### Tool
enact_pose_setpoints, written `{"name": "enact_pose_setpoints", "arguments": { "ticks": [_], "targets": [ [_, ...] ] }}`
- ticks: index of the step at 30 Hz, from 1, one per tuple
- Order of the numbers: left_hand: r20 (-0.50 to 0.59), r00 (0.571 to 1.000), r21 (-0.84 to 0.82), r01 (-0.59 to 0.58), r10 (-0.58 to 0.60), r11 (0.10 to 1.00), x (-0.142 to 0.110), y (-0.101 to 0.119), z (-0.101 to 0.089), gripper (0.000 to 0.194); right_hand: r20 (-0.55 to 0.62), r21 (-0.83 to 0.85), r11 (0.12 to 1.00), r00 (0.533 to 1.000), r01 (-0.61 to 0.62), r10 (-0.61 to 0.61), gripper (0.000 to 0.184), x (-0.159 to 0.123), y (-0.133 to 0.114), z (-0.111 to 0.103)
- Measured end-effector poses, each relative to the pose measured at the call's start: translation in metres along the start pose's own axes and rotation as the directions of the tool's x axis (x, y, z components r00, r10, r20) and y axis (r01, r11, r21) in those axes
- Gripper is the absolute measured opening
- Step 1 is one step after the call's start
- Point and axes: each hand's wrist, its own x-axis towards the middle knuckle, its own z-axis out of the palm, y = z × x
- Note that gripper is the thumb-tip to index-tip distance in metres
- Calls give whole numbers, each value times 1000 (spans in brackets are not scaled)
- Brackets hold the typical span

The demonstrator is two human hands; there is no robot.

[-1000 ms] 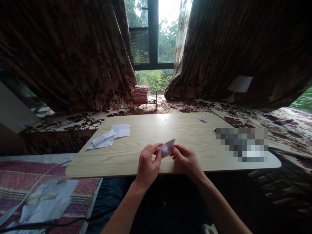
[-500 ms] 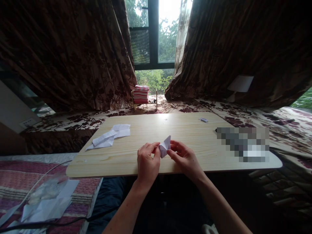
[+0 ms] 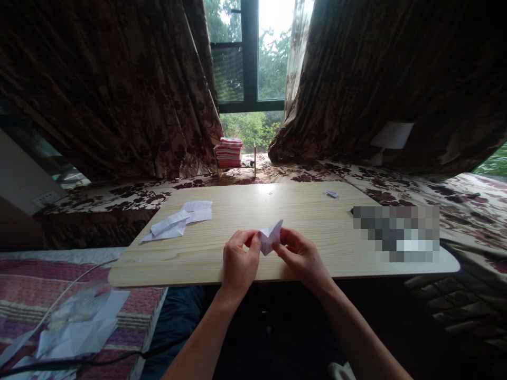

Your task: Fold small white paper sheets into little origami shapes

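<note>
A small piece of folded white paper is held between my two hands, above the near middle of the wooden table. My left hand pinches its left side between thumb and forefinger. On the other side, my right hand grips the right edge with thumb and fingers. One pointed corner of the paper sticks up toward the right, and another points down. My fingers cover part of both sides.
White paper sheets lie on the table's left. A small paper scrap sits at the far right, and a pixelated patch covers something nearer. More papers and a cable are on the striped bedding.
The folded paper has turned slightly and spread wider between my fingers, its upper point leaning further right. Both hands keep their hold and have barely moved.
</note>
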Motion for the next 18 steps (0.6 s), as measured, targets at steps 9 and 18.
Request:
{"name": "enact_pose_setpoints", "arguments": {
  "ticks": [9, 18],
  "targets": [
    [26, 999, -9, 37, -36, 999, 4, 4, -2, 19, -17, 33, 999, 999, -36, 36, 26, 0, -3, 1],
    [10, 1000, -54, 6, -6, 999, 10, 5, -3, 11, 21, 5, 999, 999, -33, 33, 17, 1, -4, 0]
  ]
}}
